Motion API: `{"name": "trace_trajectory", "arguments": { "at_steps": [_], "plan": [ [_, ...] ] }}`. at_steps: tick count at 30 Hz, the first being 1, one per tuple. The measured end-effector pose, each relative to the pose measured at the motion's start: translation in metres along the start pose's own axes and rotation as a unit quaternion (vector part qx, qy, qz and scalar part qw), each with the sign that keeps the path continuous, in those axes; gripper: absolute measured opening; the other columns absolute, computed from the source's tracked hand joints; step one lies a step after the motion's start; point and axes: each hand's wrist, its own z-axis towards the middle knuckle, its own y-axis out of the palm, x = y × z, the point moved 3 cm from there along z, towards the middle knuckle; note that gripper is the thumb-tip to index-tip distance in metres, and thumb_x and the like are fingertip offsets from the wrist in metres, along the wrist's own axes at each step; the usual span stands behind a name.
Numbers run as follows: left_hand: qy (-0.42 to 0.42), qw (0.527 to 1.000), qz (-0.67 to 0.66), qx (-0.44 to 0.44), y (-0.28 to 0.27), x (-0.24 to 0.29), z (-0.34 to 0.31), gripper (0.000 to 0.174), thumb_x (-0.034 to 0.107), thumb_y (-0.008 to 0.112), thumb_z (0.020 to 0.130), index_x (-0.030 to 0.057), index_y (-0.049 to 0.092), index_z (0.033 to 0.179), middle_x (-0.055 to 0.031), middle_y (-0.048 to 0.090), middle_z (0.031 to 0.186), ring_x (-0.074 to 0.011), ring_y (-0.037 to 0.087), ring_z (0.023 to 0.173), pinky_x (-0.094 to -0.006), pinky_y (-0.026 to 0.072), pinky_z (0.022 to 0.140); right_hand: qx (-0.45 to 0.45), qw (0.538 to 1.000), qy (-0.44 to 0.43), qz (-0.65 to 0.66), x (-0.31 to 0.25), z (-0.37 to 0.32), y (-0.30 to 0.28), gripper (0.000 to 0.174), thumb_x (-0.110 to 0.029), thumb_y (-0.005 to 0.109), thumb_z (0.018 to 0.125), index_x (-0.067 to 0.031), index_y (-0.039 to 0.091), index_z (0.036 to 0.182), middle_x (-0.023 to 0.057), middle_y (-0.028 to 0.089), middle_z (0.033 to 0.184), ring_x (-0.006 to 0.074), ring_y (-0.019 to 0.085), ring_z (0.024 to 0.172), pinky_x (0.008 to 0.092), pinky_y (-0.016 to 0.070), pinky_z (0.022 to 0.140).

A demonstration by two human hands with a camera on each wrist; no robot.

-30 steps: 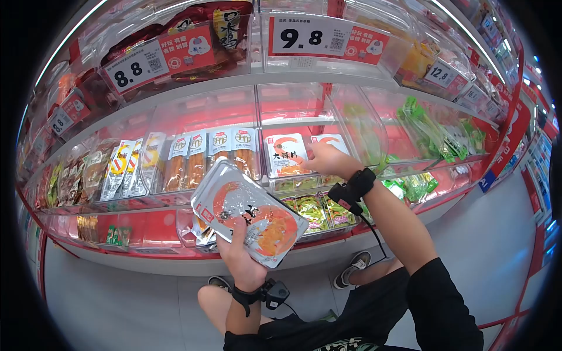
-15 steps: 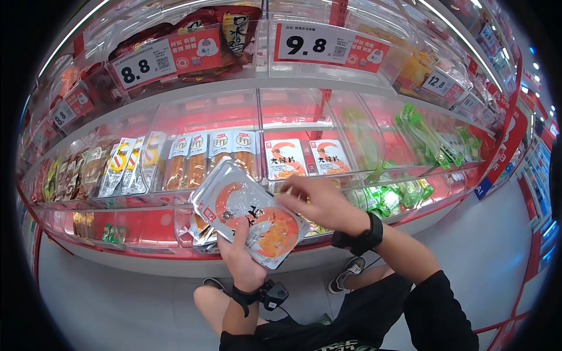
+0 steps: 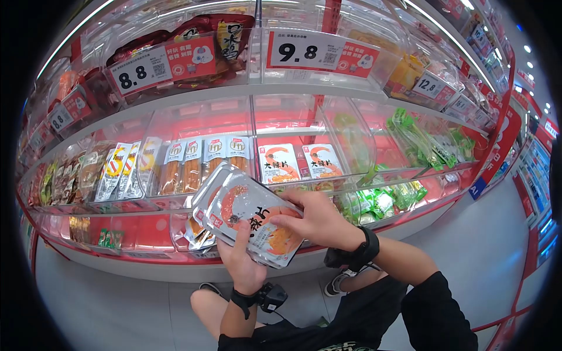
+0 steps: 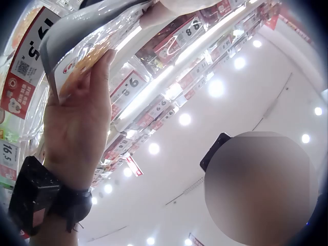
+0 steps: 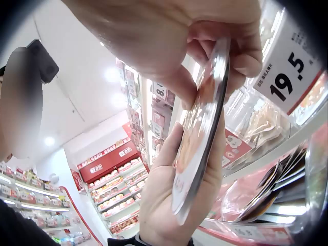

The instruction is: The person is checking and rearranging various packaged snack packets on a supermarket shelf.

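My left hand (image 3: 243, 260) holds a small stack of flat, glossy snack packs (image 3: 237, 199), white with orange pictures and black lettering. Its thumb lies across the top pack's face, and the packs fan out slightly at their left edge. From the right, my right hand (image 3: 322, 219) pinches the stack's edge, thumb on the front; in the right wrist view its other fingers (image 5: 246, 64) curl behind. How many packs it pinches I cannot tell. Beyond, two matching packs (image 3: 280, 162) stand side by side in a clear shelf bin (image 3: 284, 120).
Sausage-like packs (image 3: 205, 164) and yellow-white packs (image 3: 120, 169) fill bins to the left. Green packages (image 3: 430, 140) lie to the right. Price tags (image 3: 319, 54) line the shelf above. A lower shelf edge (image 3: 117, 254) runs just behind the stack.
My right hand has come back from the right-hand pack in the shelf bin to the stack and now grips its right edge. The left hand keeps its hold in nearly the same place.
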Motion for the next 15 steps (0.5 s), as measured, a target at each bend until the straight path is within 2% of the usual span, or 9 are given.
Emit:
{"name": "trace_trajectory", "arguments": {
  "at_steps": [2,5,8,11,14,15],
  "plan": [
    [0.008,1.000,-0.010,-0.004,0.002,0.003,-0.001,0.043,0.006,0.055,0.089,0.0004,0.039,0.129,-0.0117,0.053,0.119,-0.0207,0.056,0.106,-0.0364,0.0465,0.090,0.052,0.998,-0.005,0.029,0.005,0.000,0.001,0.038,-0.021,0.072,0.078,0.0073,0.059,0.101,0.0134,0.065,0.079,0.0130,0.061,0.072,0.0288,0.0481,0.065],
    [0.028,1.000,-0.011,-0.006,0.005,0.009,-0.002,0.046,0.005,0.055,0.089,0.0005,0.037,0.131,-0.0119,0.052,0.121,-0.0209,0.054,0.109,-0.0365,0.0446,0.093,0.069,0.990,0.038,0.119,0.008,0.003,-0.001,0.035,-0.016,0.070,0.081,0.0076,0.056,0.103,0.0118,0.066,0.085,0.0116,0.061,0.077,0.0267,0.0489,0.067],
    [0.039,0.999,0.012,-0.005,0.004,0.011,-0.001,0.047,0.005,0.055,0.089,0.0006,0.036,0.132,-0.0118,0.052,0.122,-0.0211,0.054,0.109,-0.0364,0.0440,0.094,0.141,0.979,0.020,0.148,0.011,0.007,-0.008,0.031,-0.014,0.064,0.086,0.0064,0.054,0.107,0.0145,0.067,0.096,0.0165,0.066,0.081,0.0294,0.0525,0.061],
    [0.040,0.999,0.012,0.010,0.002,0.014,-0.003,0.044,0.006,0.055,0.089,0.0005,0.039,0.129,-0.0112,0.054,0.120,-0.0209,0.056,0.107,-0.0361,0.0453,0.092,0.279,0.926,-0.112,0.227,0.035,0.018,-0.035,0.025,-0.013,0.058,0.091,0.0034,0.052,0.109,0.0118,0.064,0.101,0.0149,0.064,0.086,0.0276,0.0519,0.066],
    [0.029,0.999,0.005,0.022,-0.006,0.016,0.000,0.041,0.007,0.056,0.089,0.0006,0.041,0.127,-0.0108,0.055,0.117,-0.0206,0.057,0.104,-0.0359,0.0466,0.089,0.326,0.887,-0.078,0.319,0.040,0.022,-0.059,0.021,-0.013,0.052,0.094,0.0021,0.051,0.109,0.0107,0.063,0.102,0.0132,0.062,0.087,0.0262,0.0493,0.072],
    [0.031,0.999,0.003,0.023,-0.007,0.016,0.001,0.040,0.007,0.056,0.089,0.0007,0.042,0.126,-0.0107,0.056,0.116,-0.0205,0.057,0.103,-0.0359,0.0469,0.089,0.334,0.895,-0.049,0.292,0.050,0.023,-0.062,0.021,-0.013,0.051,0.094,0.0019,0.051,0.109,0.0109,0.063,0.102,0.0129,0.062,0.087,0.0258,0.0485,0.072]
  ]
}}
